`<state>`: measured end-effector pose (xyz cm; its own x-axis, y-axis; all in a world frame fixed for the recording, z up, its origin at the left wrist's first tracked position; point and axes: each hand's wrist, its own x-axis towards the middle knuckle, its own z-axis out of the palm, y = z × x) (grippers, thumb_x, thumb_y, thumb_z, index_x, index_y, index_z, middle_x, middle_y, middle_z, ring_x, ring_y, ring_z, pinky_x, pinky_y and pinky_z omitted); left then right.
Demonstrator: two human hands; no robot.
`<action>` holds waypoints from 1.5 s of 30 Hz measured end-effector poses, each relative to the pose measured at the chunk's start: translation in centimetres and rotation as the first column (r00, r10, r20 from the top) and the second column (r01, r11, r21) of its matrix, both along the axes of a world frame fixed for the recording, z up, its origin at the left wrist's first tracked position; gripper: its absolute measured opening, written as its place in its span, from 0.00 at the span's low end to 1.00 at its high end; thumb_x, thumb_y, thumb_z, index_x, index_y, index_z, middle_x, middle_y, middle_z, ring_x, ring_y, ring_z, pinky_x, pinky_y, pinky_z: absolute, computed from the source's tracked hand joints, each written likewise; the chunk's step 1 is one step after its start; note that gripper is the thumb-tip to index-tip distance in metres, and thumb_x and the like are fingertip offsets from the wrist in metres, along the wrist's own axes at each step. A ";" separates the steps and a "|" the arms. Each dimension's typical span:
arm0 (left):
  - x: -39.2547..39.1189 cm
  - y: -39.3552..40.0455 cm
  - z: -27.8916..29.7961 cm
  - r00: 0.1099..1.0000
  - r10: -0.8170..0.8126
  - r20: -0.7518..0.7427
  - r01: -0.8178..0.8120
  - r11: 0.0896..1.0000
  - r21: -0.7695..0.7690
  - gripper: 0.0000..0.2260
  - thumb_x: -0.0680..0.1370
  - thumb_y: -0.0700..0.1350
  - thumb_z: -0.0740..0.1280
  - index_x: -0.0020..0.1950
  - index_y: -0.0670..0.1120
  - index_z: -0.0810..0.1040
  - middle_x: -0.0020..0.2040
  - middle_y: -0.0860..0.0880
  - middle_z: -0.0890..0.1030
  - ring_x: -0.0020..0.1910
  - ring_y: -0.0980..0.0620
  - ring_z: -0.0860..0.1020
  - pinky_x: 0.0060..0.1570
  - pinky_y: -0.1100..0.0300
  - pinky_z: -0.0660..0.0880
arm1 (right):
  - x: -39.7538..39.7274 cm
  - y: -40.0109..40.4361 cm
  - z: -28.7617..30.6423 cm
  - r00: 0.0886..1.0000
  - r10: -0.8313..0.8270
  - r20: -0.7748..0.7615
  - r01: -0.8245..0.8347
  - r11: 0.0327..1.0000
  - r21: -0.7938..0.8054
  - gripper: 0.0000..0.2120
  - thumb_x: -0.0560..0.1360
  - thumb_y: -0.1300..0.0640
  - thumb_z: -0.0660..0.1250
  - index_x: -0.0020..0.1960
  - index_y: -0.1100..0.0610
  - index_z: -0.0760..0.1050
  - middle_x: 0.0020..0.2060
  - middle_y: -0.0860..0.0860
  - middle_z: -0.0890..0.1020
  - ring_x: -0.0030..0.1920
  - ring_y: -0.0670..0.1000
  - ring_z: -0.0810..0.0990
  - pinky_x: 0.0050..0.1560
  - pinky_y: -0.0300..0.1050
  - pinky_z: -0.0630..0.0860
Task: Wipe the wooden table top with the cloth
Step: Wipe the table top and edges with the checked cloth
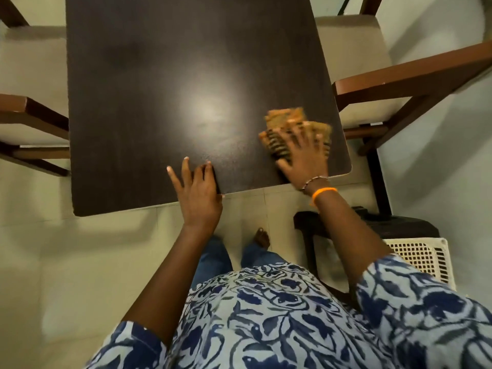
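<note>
Dark wood, nearly black, with a lamp glare sitting right in the middle of the table top [159, 102]. The cloth [295, 129] is an orange-brown folded rag down at about 4 o'clock on the surface, close to the rounded near corner. The right hand [303, 155] lies flat on top of it, fingers spread, palm pressing down rather than pinching; it's blurred, so I'd guess mid-swipe. The left hand [198, 190] is at 6 o'clock, open, fingers resting on the near edge of the table, holding nothing, just bracing.

That rag looks soft, light and floppy, so it'll bunch or unfold if pushed by one corner. I'd say a flat palm over the middle of the fold is the way to drive it. The top looks smooth and a bit glossy, so it should slide easily. Chairs [399, 75] sit tucked in at 3 and 9 o'clock.
</note>
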<state>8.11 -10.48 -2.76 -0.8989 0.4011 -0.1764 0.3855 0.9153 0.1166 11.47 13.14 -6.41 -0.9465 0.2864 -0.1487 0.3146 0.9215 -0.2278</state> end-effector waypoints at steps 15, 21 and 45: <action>1.2 1.3 0.3 0.996 0.090 0.017 -0.089 0.994 -0.063 0.28 0.71 0.52 0.71 0.68 0.43 0.71 0.69 0.44 0.72 0.74 0.38 0.58 0.69 0.35 0.38 | -4.7 -10.5 0.3 0.932 0.361 0.010 -0.360 0.931 -0.060 0.28 0.78 0.47 0.54 0.76 0.47 0.50 0.77 0.48 0.52 0.76 0.56 0.44 0.72 0.61 0.42; 2.3 5.4 0.3 1.000 -0.020 -0.009 0.019 0.997 -0.069 0.40 0.72 0.53 0.70 0.76 0.41 0.53 0.76 0.43 0.58 0.76 0.39 0.52 0.68 0.37 0.34 | -2.8 0.6 -0.4 0.999 0.035 -0.026 -0.035 0.999 -0.007 0.30 0.73 0.47 0.52 0.75 0.50 0.54 0.76 0.51 0.56 0.76 0.58 0.48 0.72 0.64 0.45; 3.4 5.7 -0.9 0.993 -0.114 0.017 0.114 0.993 -0.007 0.40 0.72 0.43 0.70 0.77 0.41 0.50 0.75 0.44 0.61 0.74 0.39 0.58 0.69 0.38 0.37 | 6.6 1.0 -0.5 0.941 -0.337 -0.032 0.337 0.941 -0.019 0.33 0.71 0.46 0.53 0.75 0.54 0.55 0.75 0.55 0.59 0.76 0.60 0.48 0.72 0.64 0.42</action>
